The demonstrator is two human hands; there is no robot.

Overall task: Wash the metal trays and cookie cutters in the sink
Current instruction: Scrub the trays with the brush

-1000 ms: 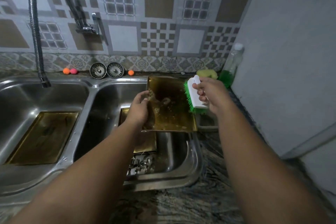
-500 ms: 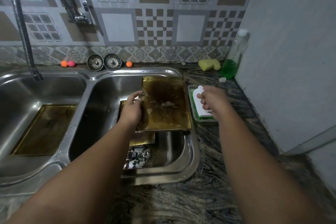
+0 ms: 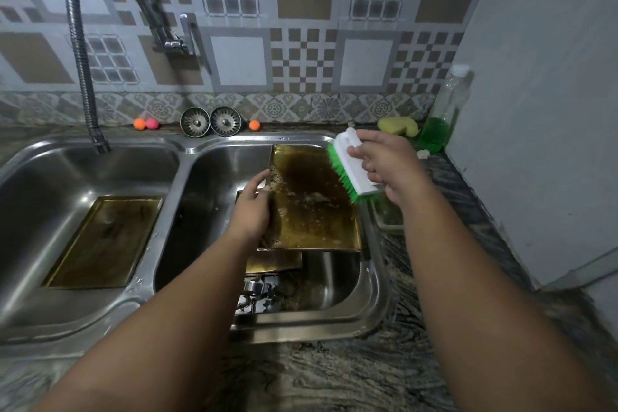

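My left hand [image 3: 251, 211] grips the left edge of a greasy, soapy metal tray [image 3: 314, 211] held over the right sink basin [image 3: 341, 291]. My right hand [image 3: 384, 167] holds a white scrub brush with green bristles [image 3: 347, 167] just above the tray's far right edge, bristles facing the tray. A second tray [image 3: 274, 262] lies in the basin under the held one. Metal cookie cutters [image 3: 257, 294] sit near the front of that basin. A third tray [image 3: 103, 241] rests in the left basin [image 3: 33, 194].
A flexible faucet [image 3: 80, 53] hangs over the left basin. Two sink strainers [image 3: 210, 121] and small coloured balls [image 3: 145, 124] sit on the back ledge. A yellow sponge [image 3: 398, 126], a bottle of green soap [image 3: 441, 117] and a small dish [image 3: 388, 214] stand on the right counter by the wall.
My right hand lifted the brush out of the dish on the counter and brought it up to the tray's far right edge. The left hand kept its grip on the tray.
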